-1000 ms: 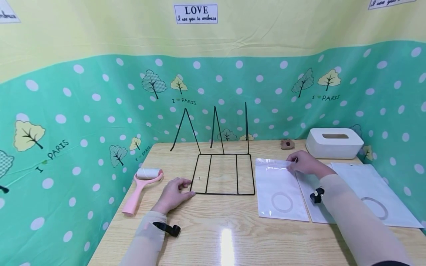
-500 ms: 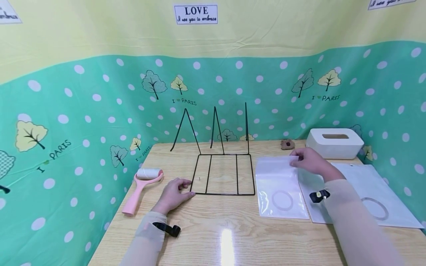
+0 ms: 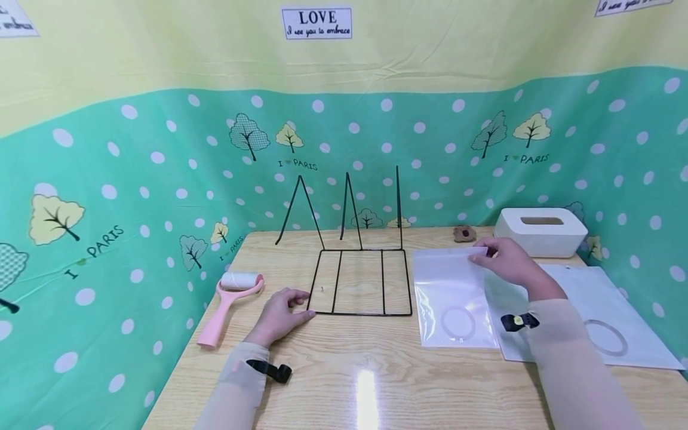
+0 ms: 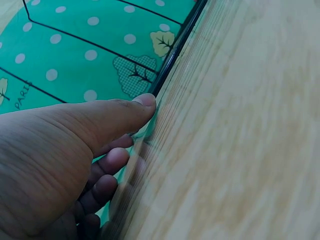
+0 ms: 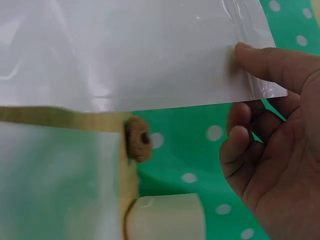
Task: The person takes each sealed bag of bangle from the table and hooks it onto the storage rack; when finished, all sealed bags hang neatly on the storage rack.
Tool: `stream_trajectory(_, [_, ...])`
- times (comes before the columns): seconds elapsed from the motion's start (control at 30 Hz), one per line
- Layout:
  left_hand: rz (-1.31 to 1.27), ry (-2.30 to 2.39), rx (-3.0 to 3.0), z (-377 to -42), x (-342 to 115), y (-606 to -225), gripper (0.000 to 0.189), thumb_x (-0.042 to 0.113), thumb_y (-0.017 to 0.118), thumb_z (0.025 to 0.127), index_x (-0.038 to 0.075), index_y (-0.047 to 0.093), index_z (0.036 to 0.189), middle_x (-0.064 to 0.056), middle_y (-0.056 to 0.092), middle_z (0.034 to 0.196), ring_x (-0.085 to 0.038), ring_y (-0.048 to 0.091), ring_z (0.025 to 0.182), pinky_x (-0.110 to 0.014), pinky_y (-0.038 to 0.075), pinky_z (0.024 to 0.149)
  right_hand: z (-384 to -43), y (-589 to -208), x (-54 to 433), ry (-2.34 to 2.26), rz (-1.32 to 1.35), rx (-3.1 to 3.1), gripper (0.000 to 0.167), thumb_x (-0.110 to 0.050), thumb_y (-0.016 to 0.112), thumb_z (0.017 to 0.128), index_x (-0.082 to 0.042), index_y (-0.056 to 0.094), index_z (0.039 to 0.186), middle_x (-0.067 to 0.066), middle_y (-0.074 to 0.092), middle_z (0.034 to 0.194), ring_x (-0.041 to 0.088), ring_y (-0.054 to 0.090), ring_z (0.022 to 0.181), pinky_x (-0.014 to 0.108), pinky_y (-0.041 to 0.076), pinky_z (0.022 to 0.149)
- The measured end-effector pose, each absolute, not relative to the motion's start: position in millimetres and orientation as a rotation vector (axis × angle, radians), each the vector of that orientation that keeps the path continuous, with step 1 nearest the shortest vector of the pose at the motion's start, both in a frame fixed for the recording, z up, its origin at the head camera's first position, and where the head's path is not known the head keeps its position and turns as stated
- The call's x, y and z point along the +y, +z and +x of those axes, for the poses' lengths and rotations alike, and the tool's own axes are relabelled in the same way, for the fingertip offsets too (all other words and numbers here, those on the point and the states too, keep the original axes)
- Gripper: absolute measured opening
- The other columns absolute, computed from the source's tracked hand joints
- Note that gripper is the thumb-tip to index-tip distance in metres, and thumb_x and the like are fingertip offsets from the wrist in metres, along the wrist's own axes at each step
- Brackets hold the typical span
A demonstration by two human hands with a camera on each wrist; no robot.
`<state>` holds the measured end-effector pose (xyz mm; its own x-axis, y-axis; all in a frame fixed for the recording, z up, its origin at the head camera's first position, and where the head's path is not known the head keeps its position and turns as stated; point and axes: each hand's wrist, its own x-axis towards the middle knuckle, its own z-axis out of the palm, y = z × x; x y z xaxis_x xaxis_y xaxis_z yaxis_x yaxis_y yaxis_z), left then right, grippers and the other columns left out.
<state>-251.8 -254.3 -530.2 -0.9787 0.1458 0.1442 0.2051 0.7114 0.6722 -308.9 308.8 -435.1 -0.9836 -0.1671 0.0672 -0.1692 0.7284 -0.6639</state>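
Note:
A black wire rack [image 3: 360,313] lies on the wooden table with several upright prongs along its back. At its front left corner, my left hand [image 3: 282,312] holds the frame, thumb at the front and fingers at the left side. The left wrist view shows that thumb [image 4: 125,112] at the end of the black bar. To the right of the rack, a white zip bag [image 3: 454,292] with a ring-shaped print has its far edge raised. My right hand [image 3: 505,263] pinches its far right corner; the right wrist view shows the thumb [image 5: 270,65] on the bag's face.
Larger white bags [image 3: 607,322] lie flat on the right, partly under my right forearm. A white tissue box [image 3: 540,233] and a small brown bear-shaped object [image 3: 464,233] sit at the back. A pink lint roller [image 3: 220,313] lies left. Patterned green cloth [image 3: 161,209] surrounds the table.
My right hand has lifted the far edge of the zip bag and moved a little up and right with it. The left hand and the rack have stayed put.

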Motion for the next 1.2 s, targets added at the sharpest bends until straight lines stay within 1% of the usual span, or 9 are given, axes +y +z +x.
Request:
stream_trajectory(0.17, [-0.297, -1.149, -2.825, -250, -254, -528, 0.044, 0.03, 0.091, 0.083, 0.016, 0.076, 0.122, 0.005, 0.066, 0.103, -0.017, 0.057, 0.097, -0.041, 0.047, 0.09, -296, -415, 307, 1.095, 0.317, -2.859, 0.028, -0.037, 0.072, 0.101, -0.009, 0.072, 0.107, 0.011, 0.066, 0.102, 0.031, 0.056, 0.094, 0.04, 0.05, 0.074])
stream_trajectory(0.37, [-0.302, -1.129, -2.817, -249, -255, -527, 0.043, 0.029, 0.092, 0.083, 0.016, 0.076, 0.12, 0.006, 0.066, 0.102, -0.016, 0.058, 0.096, -0.04, 0.048, 0.089, -283, -395, 305, 1.079, 0.377, -2.831, 0.028, -0.036, 0.071, 0.102, -0.008, 0.071, 0.105, 0.011, 0.066, 0.099, 0.031, 0.057, 0.09, 0.038, 0.052, 0.071])
stream_trajectory(0.47, [-0.308, -1.115, -2.814, -250, -256, -528, 0.043, 0.031, 0.092, 0.083, 0.016, 0.077, 0.12, 0.006, 0.066, 0.102, -0.016, 0.058, 0.095, -0.039, 0.048, 0.088, -278, -390, 305, 1.068, 0.391, -2.825, 0.027, -0.036, 0.072, 0.101, -0.009, 0.071, 0.105, 0.01, 0.066, 0.098, 0.03, 0.057, 0.089, 0.036, 0.054, 0.069])
stream_trajectory(0.6, [-0.316, -1.116, -2.807, -250, -256, -528, 0.043, 0.033, 0.092, 0.082, 0.017, 0.077, 0.119, 0.006, 0.066, 0.101, -0.016, 0.059, 0.096, -0.04, 0.048, 0.088, -271, -383, 304, 1.068, 0.405, -2.82, 0.024, -0.034, 0.074, 0.1, -0.011, 0.073, 0.105, 0.009, 0.067, 0.097, 0.03, 0.057, 0.088, 0.034, 0.054, 0.07])
stream_trajectory(0.8, [-0.314, -1.133, -2.811, -250, -256, -528, 0.042, 0.033, 0.092, 0.083, 0.018, 0.077, 0.119, 0.006, 0.066, 0.101, -0.015, 0.058, 0.096, -0.04, 0.048, 0.089, -259, -371, 305, 1.03, 0.456, -2.798, 0.02, -0.032, 0.076, 0.099, -0.013, 0.074, 0.097, 0.007, 0.066, 0.09, 0.027, 0.057, 0.083, 0.031, 0.053, 0.066])
stream_trajectory(0.97, [-0.311, -1.137, -2.813, -250, -256, -529, 0.042, 0.034, 0.092, 0.083, 0.019, 0.077, 0.119, 0.007, 0.065, 0.101, -0.015, 0.058, 0.096, -0.04, 0.048, 0.089, -246, -361, 305, 1.02, 0.479, -2.748, 0.013, -0.026, 0.078, 0.097, -0.013, 0.074, 0.094, 0.005, 0.063, 0.086, 0.024, 0.055, 0.078, 0.029, 0.05, 0.063])
stream_trajectory(1.2, [-0.31, -1.139, -2.817, -251, -256, -529, 0.042, 0.036, 0.091, 0.083, 0.02, 0.077, 0.12, 0.008, 0.066, 0.102, -0.015, 0.058, 0.097, -0.041, 0.048, 0.09, -234, -351, 300, 1.026, 0.55, -2.658, 0.007, -0.019, 0.08, 0.095, -0.015, 0.076, 0.093, 0.003, 0.061, 0.082, 0.022, 0.054, 0.074, 0.029, 0.048, 0.061])
